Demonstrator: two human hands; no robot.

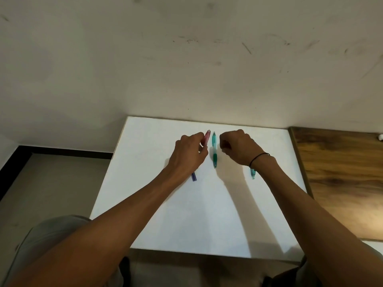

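Pink pen (207, 137) pinched in the left grip (189, 154), seemingly being set just left of the green pen (214, 150); right grip (238, 147) curled, empty. Next: lay it parallel, release.

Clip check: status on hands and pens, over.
Left hand pinches pink pen. Right hand curled, nothing seen in grip. Green pen lies between them on white tabletop. Purple pen under left wrist, teal pen under right.
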